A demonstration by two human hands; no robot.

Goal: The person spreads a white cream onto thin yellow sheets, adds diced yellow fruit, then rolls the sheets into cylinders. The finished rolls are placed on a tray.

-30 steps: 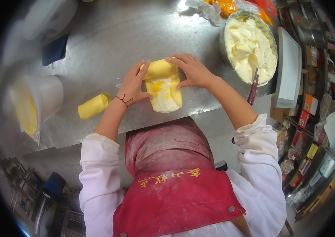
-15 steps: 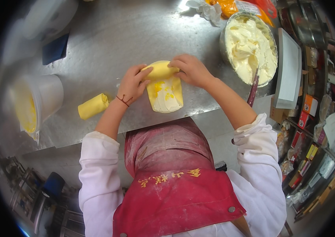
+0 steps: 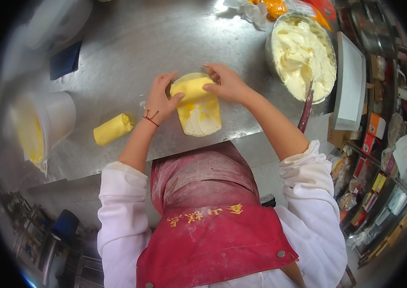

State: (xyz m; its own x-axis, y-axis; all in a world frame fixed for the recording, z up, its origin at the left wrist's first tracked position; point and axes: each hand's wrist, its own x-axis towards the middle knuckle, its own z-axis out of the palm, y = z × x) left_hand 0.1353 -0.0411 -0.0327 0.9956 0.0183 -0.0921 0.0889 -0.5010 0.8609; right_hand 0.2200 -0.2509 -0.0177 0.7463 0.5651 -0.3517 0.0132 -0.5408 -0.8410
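Observation:
A thin yellow crepe (image 3: 198, 113) lies on the metal table before me, its far part folded over toward me. White cream with bright yellow bits covers the part nearer me. My left hand (image 3: 161, 98) is at the fold's left end, thumb against its edge and fingers beyond it. At the right end, my right hand (image 3: 227, 85) has its thumb pressed on the fold and its fingers curled behind. To the left, next to my left forearm, rests a finished-looking yellow crepe roll (image 3: 113, 129). The underside of the fold is hidden.
A bowl of whipped cream (image 3: 304, 53) stands at the far right, with a dark-handled utensil (image 3: 305, 113) leaning in it. At left are a translucent tub (image 3: 59, 115) with yellow contents and a dark blue flat piece (image 3: 65, 60). Orange packages (image 3: 276, 8) lie at the far edge.
The folded part has come slightly toward me and looks flatter. My right thumb now lies on top of the fold, and the fingers of both hands have shifted outward.

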